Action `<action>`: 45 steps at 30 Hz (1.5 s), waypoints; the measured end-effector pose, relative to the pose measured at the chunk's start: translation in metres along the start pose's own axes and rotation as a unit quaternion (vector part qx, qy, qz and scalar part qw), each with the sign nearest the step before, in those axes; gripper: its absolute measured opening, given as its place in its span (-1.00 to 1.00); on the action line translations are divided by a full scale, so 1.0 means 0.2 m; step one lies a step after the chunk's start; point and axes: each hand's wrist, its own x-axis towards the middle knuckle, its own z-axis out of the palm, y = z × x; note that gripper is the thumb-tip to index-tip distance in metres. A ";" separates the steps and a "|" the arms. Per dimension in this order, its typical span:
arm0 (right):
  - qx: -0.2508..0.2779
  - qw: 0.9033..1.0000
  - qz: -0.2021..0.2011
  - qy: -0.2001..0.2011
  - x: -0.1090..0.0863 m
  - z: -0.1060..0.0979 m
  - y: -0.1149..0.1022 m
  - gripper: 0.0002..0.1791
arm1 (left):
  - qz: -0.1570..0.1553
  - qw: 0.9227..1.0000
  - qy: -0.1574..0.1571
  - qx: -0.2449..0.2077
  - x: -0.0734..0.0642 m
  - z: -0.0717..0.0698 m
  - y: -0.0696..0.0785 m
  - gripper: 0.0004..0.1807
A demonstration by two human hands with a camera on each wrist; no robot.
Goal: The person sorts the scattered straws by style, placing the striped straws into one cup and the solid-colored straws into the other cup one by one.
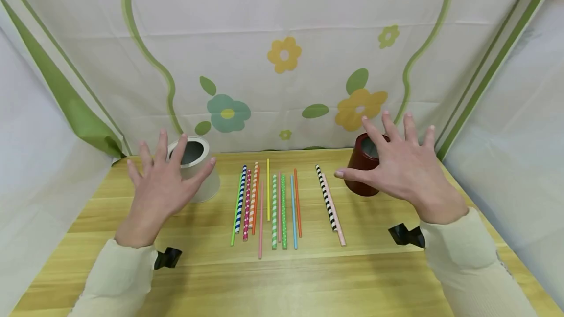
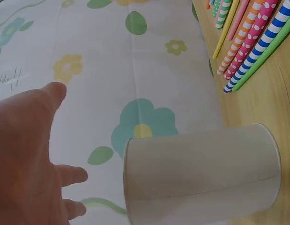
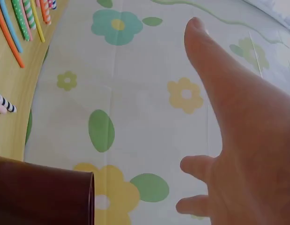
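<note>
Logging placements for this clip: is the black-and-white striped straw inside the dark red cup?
No, the black-and-white straw lies on the table, left of the dark red cup.

thin marks on curtain, no legible text

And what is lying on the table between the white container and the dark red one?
In the head view, many coloured straws lie between the white container and the dark red container, two of them apart, nearer the dark red one.
</note>
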 end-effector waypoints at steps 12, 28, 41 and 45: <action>0.205 0.970 -0.066 0.115 -0.06 0.19 -0.02 -0.09 | 0.010 0.978 0.057 -0.200 0.02 0.09 -0.23 0.17; 0.359 0.931 0.009 0.066 -0.04 0.62 -0.05 -0.51 | -0.040 0.901 0.001 -0.433 0.08 0.16 -0.36 0.08; 0.353 0.931 0.098 0.007 0.02 0.77 -0.04 -0.63 | -0.038 0.893 -0.043 -0.446 0.15 0.14 -0.38 0.09; 0.350 0.930 0.111 -0.030 0.04 0.80 -0.04 -0.68 | -0.033 0.873 -0.036 -0.485 0.15 0.16 -0.39 0.08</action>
